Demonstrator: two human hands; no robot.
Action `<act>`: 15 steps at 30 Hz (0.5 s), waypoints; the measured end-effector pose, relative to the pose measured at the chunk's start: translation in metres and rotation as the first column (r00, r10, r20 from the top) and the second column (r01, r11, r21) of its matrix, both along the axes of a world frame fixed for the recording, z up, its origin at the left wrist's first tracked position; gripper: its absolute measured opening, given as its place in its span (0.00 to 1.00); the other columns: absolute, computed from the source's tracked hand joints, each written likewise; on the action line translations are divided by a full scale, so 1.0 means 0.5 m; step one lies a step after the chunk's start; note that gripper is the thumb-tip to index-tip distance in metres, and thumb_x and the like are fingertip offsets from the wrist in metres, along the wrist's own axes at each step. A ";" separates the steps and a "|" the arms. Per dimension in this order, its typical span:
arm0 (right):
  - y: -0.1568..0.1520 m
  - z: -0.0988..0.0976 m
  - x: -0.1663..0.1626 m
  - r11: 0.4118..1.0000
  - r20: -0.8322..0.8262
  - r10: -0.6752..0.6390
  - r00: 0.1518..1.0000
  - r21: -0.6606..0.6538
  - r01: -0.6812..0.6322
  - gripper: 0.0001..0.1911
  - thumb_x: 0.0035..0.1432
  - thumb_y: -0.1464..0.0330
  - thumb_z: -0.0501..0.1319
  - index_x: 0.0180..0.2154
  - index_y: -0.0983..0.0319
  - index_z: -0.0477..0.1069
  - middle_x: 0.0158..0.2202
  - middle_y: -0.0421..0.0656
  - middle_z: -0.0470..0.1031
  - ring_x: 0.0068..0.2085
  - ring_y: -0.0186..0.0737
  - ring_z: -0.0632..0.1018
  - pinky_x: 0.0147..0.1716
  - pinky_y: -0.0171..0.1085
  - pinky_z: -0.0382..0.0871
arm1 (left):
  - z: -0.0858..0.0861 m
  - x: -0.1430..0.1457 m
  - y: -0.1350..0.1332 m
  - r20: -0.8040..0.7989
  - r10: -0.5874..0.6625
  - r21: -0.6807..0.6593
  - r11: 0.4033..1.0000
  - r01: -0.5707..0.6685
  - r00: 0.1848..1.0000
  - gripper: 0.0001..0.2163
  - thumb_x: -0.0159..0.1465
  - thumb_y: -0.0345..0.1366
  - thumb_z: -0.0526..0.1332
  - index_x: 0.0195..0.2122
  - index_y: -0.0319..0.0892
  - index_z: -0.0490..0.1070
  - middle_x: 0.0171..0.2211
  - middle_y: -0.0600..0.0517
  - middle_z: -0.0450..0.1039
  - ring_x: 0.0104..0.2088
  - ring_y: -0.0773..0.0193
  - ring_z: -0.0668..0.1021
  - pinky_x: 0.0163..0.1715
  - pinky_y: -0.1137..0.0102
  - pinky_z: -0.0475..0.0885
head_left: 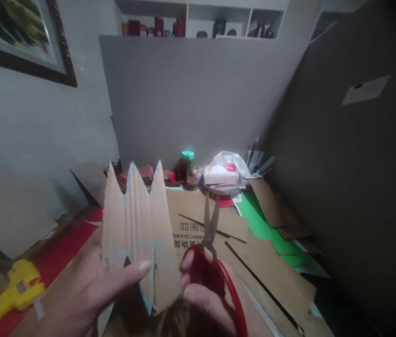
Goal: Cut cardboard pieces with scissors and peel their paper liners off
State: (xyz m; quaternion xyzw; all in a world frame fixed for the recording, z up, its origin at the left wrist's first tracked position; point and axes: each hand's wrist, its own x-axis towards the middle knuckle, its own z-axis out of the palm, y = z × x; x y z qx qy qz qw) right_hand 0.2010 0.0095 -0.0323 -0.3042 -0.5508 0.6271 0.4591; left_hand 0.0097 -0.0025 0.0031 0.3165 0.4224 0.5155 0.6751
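My left hand [88, 290] holds up a piece of brown corrugated cardboard [138, 224] cut into three pointed spikes with pale blue lines along its edges; the thumb presses across its lower front. My right hand [205, 299] grips red-handled scissors [212, 255], fingers through the loops, the metal blades pointing up and slightly apart, just right of the cardboard piece. The scissors and the cardboard are close together but the blades are not on it.
Flat cardboard sheets [247, 243] with cut slits cover the table, over green paper [264, 224] and red paper [60, 252]. A yellow tool [15, 290] lies at lower left. A jar with a teal lid [185, 166], a tissue pack [222, 173] and clutter sit at the back. A grey board [190, 93] stands behind.
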 end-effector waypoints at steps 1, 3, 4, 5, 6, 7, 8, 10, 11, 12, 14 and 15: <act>-0.004 0.012 0.000 1.000 0.032 -0.004 0.999 -0.024 0.005 0.21 0.51 0.54 0.69 0.38 0.61 0.66 0.32 0.41 0.70 0.35 0.38 0.74 0.38 0.39 0.68 | -0.002 0.004 0.000 -0.028 -0.039 -0.008 0.999 0.039 0.999 0.16 0.51 0.29 0.70 0.42 0.45 0.81 0.33 0.46 0.85 0.35 0.45 0.85 0.46 0.54 0.77; -0.009 0.029 0.002 0.999 0.084 -0.006 0.996 -0.031 0.008 0.18 0.52 0.57 0.67 0.36 0.61 0.65 0.32 0.41 0.69 0.35 0.38 0.74 0.39 0.40 0.68 | -0.005 0.013 0.002 -0.067 -0.068 -0.003 0.998 0.068 0.995 0.15 0.52 0.32 0.71 0.42 0.45 0.82 0.31 0.46 0.85 0.34 0.47 0.85 0.49 0.56 0.75; -0.009 0.032 0.002 1.000 0.097 -0.008 0.995 -0.025 0.011 0.16 0.53 0.58 0.67 0.35 0.61 0.64 0.32 0.41 0.69 0.35 0.39 0.73 0.39 0.40 0.68 | -0.008 0.018 0.003 -0.081 -0.055 0.001 0.998 0.056 0.995 0.14 0.52 0.34 0.71 0.41 0.45 0.82 0.32 0.46 0.84 0.35 0.47 0.85 0.49 0.56 0.75; -0.008 0.031 0.002 1.000 0.103 -0.026 0.994 -0.013 0.028 0.15 0.54 0.60 0.66 0.34 0.61 0.63 0.32 0.41 0.68 0.34 0.38 0.73 0.39 0.39 0.68 | -0.011 0.023 0.005 -0.091 -0.029 0.003 1.000 0.030 0.995 0.13 0.52 0.36 0.72 0.40 0.45 0.82 0.32 0.45 0.84 0.35 0.47 0.85 0.48 0.56 0.75; -0.005 0.027 0.001 0.998 0.104 -0.058 0.993 0.000 0.058 0.13 0.54 0.63 0.65 0.34 0.61 0.63 0.32 0.40 0.68 0.34 0.37 0.72 0.37 0.38 0.68 | -0.015 0.028 0.005 -0.101 -0.002 0.001 1.000 0.002 0.995 0.13 0.51 0.38 0.72 0.39 0.46 0.83 0.32 0.46 0.84 0.34 0.48 0.84 0.46 0.57 0.77; -0.002 0.020 -0.001 0.994 0.100 -0.108 0.989 0.014 0.108 0.12 0.54 0.64 0.64 0.34 0.61 0.62 0.31 0.39 0.68 0.33 0.36 0.72 0.36 0.37 0.67 | -0.020 0.032 0.006 -0.117 0.016 -0.006 1.000 -0.017 0.993 0.12 0.50 0.39 0.73 0.37 0.47 0.83 0.31 0.47 0.84 0.33 0.50 0.84 0.42 0.58 0.78; 0.001 0.012 -0.003 0.986 0.098 -0.167 0.981 0.029 0.165 0.12 0.53 0.66 0.64 0.34 0.60 0.61 0.30 0.38 0.67 0.32 0.35 0.72 0.34 0.36 0.67 | -0.025 0.035 0.007 -0.158 0.012 -0.013 1.000 -0.014 0.987 0.09 0.49 0.40 0.73 0.33 0.48 0.82 0.28 0.48 0.83 0.30 0.52 0.84 0.38 0.61 0.79; 0.004 -0.003 -0.006 0.965 0.099 -0.260 0.961 0.058 0.255 0.11 0.53 0.67 0.64 0.35 0.60 0.61 0.29 0.36 0.67 0.30 0.34 0.72 0.31 0.34 0.67 | -0.036 0.039 0.007 -0.335 -0.027 0.002 1.000 0.029 0.942 0.07 0.48 0.44 0.73 0.25 0.49 0.81 0.21 0.51 0.79 0.25 0.58 0.81 0.29 0.69 0.78; 0.003 -0.007 -0.007 0.959 0.102 -0.282 0.954 0.070 0.276 0.11 0.54 0.68 0.63 0.36 0.60 0.60 0.29 0.36 0.67 0.29 0.33 0.72 0.31 0.34 0.68 | -0.041 0.039 0.008 -0.447 -0.042 0.020 0.998 0.056 0.894 0.09 0.48 0.46 0.73 0.23 0.48 0.80 0.18 0.51 0.77 0.23 0.61 0.79 0.25 0.73 0.76; 0.000 -0.009 -0.006 0.954 0.098 -0.296 0.950 0.081 0.288 0.11 0.55 0.68 0.63 0.36 0.59 0.60 0.29 0.36 0.68 0.29 0.34 0.73 0.31 0.34 0.68 | -0.046 0.039 0.008 -0.539 -0.048 0.041 0.996 0.084 0.841 0.10 0.49 0.48 0.72 0.21 0.48 0.79 0.17 0.51 0.76 0.21 0.62 0.78 0.23 0.75 0.74; -0.007 -0.007 -0.004 0.950 0.102 -0.307 0.946 0.097 0.297 0.09 0.59 0.68 0.61 0.38 0.60 0.61 0.31 0.37 0.68 0.31 0.34 0.73 0.33 0.35 0.69 | -0.053 0.038 0.009 -0.621 -0.035 0.084 0.990 0.112 0.783 0.11 0.51 0.49 0.70 0.21 0.48 0.79 0.16 0.52 0.75 0.20 0.63 0.77 0.22 0.76 0.73; -0.010 -0.005 -0.002 0.946 0.105 -0.318 0.942 0.104 0.307 0.08 0.60 0.68 0.60 0.38 0.60 0.61 0.31 0.37 0.68 0.31 0.33 0.73 0.33 0.35 0.69 | -0.056 0.038 0.009 -0.620 -0.023 0.096 0.990 0.104 0.785 0.10 0.51 0.48 0.70 0.21 0.49 0.80 0.15 0.53 0.75 0.19 0.63 0.77 0.21 0.75 0.73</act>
